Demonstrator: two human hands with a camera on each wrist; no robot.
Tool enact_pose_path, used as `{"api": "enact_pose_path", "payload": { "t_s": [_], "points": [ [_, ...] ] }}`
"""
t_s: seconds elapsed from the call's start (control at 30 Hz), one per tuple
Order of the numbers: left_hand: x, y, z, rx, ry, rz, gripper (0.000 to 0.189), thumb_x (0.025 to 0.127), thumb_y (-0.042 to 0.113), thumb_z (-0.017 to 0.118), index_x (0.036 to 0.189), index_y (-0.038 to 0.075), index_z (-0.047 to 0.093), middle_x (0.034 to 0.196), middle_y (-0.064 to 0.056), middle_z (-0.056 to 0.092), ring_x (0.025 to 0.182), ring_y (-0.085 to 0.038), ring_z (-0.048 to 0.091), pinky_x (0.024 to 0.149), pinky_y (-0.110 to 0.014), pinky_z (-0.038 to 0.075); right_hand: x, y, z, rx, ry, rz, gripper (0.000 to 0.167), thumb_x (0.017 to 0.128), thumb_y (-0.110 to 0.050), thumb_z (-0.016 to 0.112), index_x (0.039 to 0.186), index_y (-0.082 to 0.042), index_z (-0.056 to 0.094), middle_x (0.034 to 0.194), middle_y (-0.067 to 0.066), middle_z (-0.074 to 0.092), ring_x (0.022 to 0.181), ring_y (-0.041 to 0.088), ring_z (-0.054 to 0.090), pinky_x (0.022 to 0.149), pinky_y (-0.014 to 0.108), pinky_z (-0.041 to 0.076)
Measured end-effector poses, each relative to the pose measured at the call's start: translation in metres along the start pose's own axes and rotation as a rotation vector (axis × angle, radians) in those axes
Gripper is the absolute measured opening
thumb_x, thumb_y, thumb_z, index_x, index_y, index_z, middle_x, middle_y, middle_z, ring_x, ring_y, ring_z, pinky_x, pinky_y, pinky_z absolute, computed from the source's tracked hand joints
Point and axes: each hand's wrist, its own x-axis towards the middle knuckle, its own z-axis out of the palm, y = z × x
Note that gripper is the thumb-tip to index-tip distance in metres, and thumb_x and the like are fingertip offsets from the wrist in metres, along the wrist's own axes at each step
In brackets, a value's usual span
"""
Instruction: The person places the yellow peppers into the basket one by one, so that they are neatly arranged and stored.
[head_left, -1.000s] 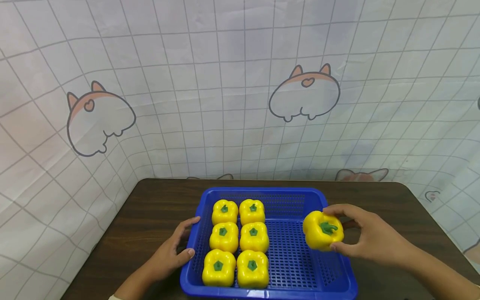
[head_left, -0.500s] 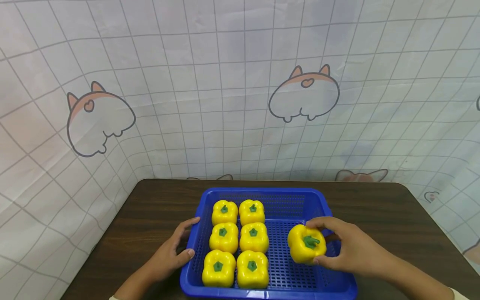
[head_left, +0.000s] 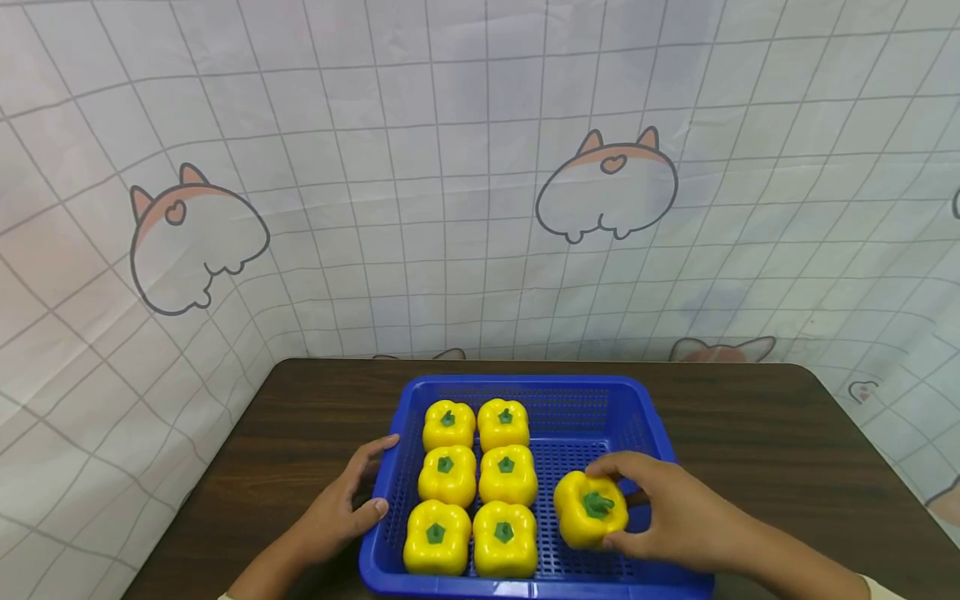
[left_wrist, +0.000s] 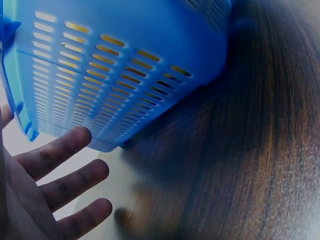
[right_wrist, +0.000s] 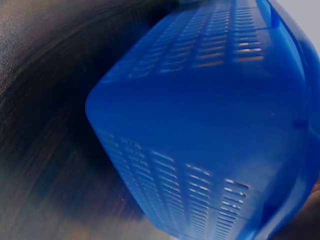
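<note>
My right hand (head_left: 678, 512) pinches a yellow bell pepper (head_left: 581, 529) with a green stem between thumb and fingers, inside the right part of a blue plastic basket (head_left: 525, 381). The pepper tilts a little, stem toward the hand. Two columns of similar yellow peppers (head_left: 506, 482) sit stem up in the basket's left half. At the left side, the thumb and a fingertip of my left hand (head_left: 337, 508) touch the rim. In the left wrist view the left fingers (left_wrist: 75, 180) are spread beside the slotted wall (left_wrist: 150, 30). The right wrist view shows the basket's outer corner (right_wrist: 200, 110); the held pepper is hidden there.
The basket stands on a dark wood-grain table (head_left: 300, 417) whose rounded far corners are visible. Behind it hangs a pale gridded cloth (head_left: 465, 208) with cartoon corgi prints. The slotted basket floor (head_left: 562, 458) shows right of the pepper columns.
My right hand has carried its pepper left and toward me, from above the basket's right rim to close beside the second pepper column. The left hand has stayed at the rim.
</note>
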Motion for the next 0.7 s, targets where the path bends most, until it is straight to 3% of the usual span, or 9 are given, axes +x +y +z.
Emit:
{"api": "enact_pose_path", "payload": {
  "t_s": [0.33, 0.7],
  "points": [
    [0.000, 0.001, -0.001, 0.007, 0.000, -0.007, 0.067, 0.099, 0.024, 0.057, 0.158, 0.031, 0.026, 0.143, -0.026, 0.048, 0.122, -0.039, 0.055, 0.084, -0.039, 0.058, 0.007, -0.005, 0.006, -0.016, -0.069, 0.056, 0.064, 0.081, -0.046, 0.085, 0.132, -0.017, 0.059, 0.131, -0.004, 0.060, 0.115, 0.020, 0.062, 0.087, 0.027, 0.056],
    [0.000, 0.001, 0.001, 0.001, 0.005, -0.028, 0.067, 0.099, 0.025, 0.057, 0.158, 0.032, 0.026, 0.144, -0.027, 0.047, 0.122, -0.041, 0.055, 0.082, -0.041, 0.060, 0.013, -0.008, 0.014, -0.096, -0.080, 0.071, 0.064, 0.077, -0.052, 0.086, 0.127, -0.021, 0.063, 0.123, -0.012, 0.063, 0.107, 0.012, 0.062, 0.086, 0.033, 0.055]
  ]
}}
